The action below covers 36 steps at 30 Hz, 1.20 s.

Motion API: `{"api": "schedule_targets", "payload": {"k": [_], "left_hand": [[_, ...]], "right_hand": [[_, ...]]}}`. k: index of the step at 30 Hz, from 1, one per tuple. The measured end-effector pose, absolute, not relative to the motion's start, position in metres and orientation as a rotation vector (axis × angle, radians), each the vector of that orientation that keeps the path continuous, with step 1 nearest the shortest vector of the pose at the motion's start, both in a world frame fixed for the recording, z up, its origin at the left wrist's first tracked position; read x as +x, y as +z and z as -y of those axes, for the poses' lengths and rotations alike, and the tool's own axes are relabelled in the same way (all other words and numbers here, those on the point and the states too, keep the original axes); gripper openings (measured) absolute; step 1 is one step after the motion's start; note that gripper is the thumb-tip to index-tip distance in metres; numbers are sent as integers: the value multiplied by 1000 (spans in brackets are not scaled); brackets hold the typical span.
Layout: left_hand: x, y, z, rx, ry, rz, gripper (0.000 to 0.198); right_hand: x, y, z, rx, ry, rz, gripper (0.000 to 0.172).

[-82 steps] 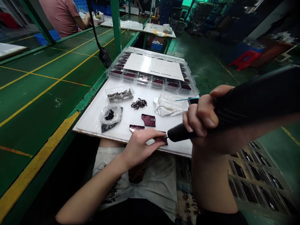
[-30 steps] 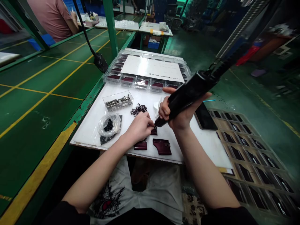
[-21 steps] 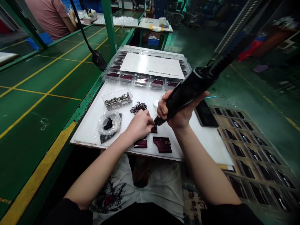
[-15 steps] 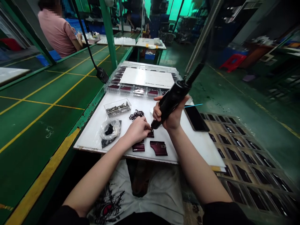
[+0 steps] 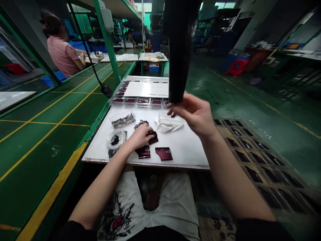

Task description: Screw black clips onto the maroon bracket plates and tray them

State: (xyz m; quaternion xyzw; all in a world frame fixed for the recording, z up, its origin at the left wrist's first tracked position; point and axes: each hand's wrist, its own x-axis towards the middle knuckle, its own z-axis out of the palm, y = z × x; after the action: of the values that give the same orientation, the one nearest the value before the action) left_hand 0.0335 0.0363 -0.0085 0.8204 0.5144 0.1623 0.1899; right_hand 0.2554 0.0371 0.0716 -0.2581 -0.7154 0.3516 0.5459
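I read a flat white board surface point(image 5: 190, 150) carrying three glossy maroon metal plates point(image 5: 164, 154), a clear plastic bag of black screws point(image 5: 115, 139) and a crumpled white cloth point(image 5: 168, 123). The thick ribbed tool barrel point(image 5: 180, 50) above it is matte black, and the clear plastic tray point(image 5: 136, 100) behind shows maroon cells under a white paper sheet point(image 5: 147, 89). The long neighbouring surface point(image 5: 50, 113) is dark green crossed by yellow lines; the white T-shirt point(image 5: 173, 204) below bears a black-and-red print.

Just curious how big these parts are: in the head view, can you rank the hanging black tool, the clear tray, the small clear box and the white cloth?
1. Black tool: looks largest, but hangs nearest the camera, so unsure.
2. Clear tray.
3. Small clear box and white cloth: look alike.
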Motion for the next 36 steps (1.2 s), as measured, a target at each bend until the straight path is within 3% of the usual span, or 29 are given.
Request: {"api": "schedule_targets", "payload": {"k": [5,9,13,17,24,29,36], "left_hand": [[0,12,-3,2082,829,-1433,16],[-13,0,22,2030,663,-1392,17],[-11,-22,25,2149,570,-1493,24],[-5,-27,27,2184,527,-1554,30],[-7,-20,29,2053,527,-1524,27],[-14,-20,32,2002,598,-1471,31],[-21,-22,40,1911,620,-1386,36]], "right_hand": [[281,2,-4,-1092,844,2282,49],[282,-26,13,-1161,844,2375,41],[276,-23,13,-1240,1081,2257,27],[252,-20,14,-1179,1383,1922,29],[208,-25,11,-1317,1307,1992,47],[200,-23,5,-1236,1098,2204,36],[202,-28,1,-1260,1313,2055,54]]}}
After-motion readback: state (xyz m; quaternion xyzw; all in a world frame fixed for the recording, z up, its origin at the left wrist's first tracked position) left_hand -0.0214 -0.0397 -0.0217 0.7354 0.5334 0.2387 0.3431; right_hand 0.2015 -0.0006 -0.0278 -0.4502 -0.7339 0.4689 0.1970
